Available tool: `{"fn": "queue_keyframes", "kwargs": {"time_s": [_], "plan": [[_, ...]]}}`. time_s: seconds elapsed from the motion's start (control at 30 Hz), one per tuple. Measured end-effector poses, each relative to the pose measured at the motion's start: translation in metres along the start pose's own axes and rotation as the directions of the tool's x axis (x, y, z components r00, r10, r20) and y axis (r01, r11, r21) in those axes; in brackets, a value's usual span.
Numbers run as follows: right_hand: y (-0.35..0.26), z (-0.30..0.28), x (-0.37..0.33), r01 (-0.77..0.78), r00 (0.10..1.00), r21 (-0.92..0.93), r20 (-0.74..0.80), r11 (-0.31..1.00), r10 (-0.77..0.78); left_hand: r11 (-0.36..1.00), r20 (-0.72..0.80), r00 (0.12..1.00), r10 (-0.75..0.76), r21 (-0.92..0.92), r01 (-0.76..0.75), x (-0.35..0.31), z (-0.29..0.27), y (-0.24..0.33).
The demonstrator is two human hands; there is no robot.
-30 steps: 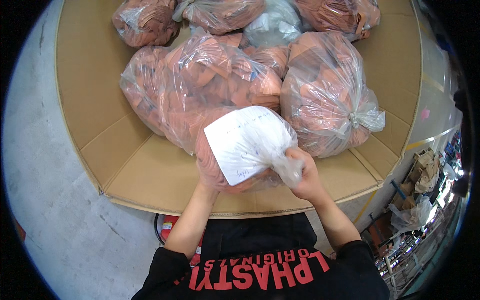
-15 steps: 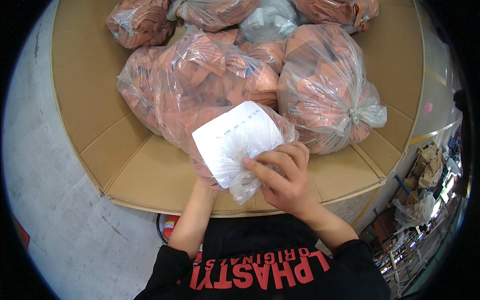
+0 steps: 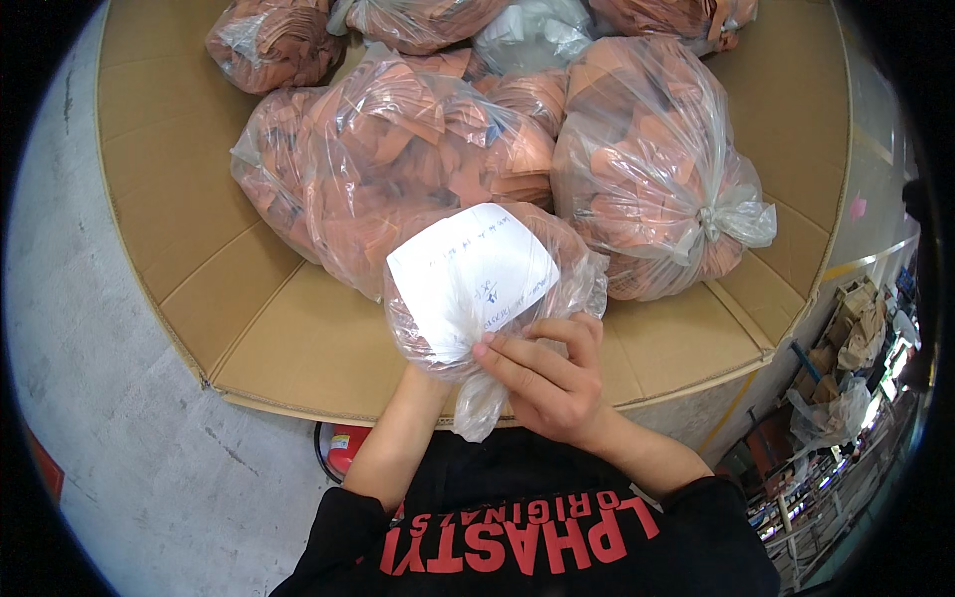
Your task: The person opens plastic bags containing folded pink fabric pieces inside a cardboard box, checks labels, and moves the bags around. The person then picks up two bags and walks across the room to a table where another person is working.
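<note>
A small clear plastic bag (image 3: 572, 254) of orange-brown cut pieces is held up over the near edge of the cardboard. A white paper slip (image 3: 468, 269) with handwriting lies against its upper side, seemingly under the plastic. My right hand (image 3: 552, 383) is closed on the bag by its gathered neck (image 3: 482, 406), thumb and fingers pressed at the slip's lower corner. From the lower left, my left forearm (image 3: 398, 438) reaches under the bag, which hides that hand's fingers. Just beyond sits a large clear bag (image 3: 398, 169) of the same pieces.
A knotted bag (image 3: 647, 169) rests at right on the cardboard (image 3: 308, 338) with raised sides. Several more filled bags, among them a whitish one (image 3: 532, 35), lie at the back. A red fire extinguisher (image 3: 345, 448) stands below the near edge; cluttered shelving (image 3: 836, 398) is far right.
The small bag has come slightly toward me and tilted, showing more of the slip's writing. Its gathered end hangs lower, and my right hand has moved down with it.
</note>
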State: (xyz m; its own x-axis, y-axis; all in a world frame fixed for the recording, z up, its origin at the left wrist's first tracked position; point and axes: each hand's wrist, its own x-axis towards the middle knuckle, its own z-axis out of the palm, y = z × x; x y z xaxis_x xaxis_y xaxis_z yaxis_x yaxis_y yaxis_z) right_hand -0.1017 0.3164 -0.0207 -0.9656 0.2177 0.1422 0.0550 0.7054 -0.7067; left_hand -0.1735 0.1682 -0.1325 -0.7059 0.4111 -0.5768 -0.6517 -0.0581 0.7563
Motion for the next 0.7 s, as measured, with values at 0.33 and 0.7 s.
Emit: {"fn": "queue_keyframes", "kwargs": {"time_s": [0.33,0.7], "plan": [[0.011,0.001,0.007,-0.008,1.0,0.185,-0.028,0.983,0.013,0.98,0.136,0.99,-0.043,-0.188,0.068,-0.004,-0.016,-0.01],[0.086,-0.005,0.04,-0.554,0.768,0.662,0.174,0.504,0.616,0.815,0.309,0.893,-0.327,-0.387,0.432,0.017,-0.004,0.02]]}}
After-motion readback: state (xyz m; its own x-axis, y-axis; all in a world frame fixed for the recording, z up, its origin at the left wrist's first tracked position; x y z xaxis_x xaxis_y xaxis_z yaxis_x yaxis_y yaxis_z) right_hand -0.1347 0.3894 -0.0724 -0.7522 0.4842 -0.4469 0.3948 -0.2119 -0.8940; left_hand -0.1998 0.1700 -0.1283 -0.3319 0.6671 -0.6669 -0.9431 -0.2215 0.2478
